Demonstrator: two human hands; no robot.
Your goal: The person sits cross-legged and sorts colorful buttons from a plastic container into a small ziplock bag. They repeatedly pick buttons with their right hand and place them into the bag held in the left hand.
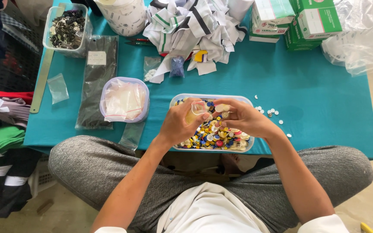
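Left hand (pixel 178 123) pinches small clear bag (pixel 198 108) | right hand (pixel 242 117) grips pale button (pixel 219 108) beside it | button tub (pixel 212 142) directly beneath | I'd keep the bag mouth open, steady.

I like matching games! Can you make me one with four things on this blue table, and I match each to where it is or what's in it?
Things:
1. left hand
2. oval tub
3. square tub
4. green and white boxes

Places or contents:
A. far right corner of the table
B. full of clear little bags
C. holding a small clear bag over the tub of coloured buttons
D. far left corner, full of dark and silver bits

Right pairs: 1-C, 2-B, 3-D, 4-A
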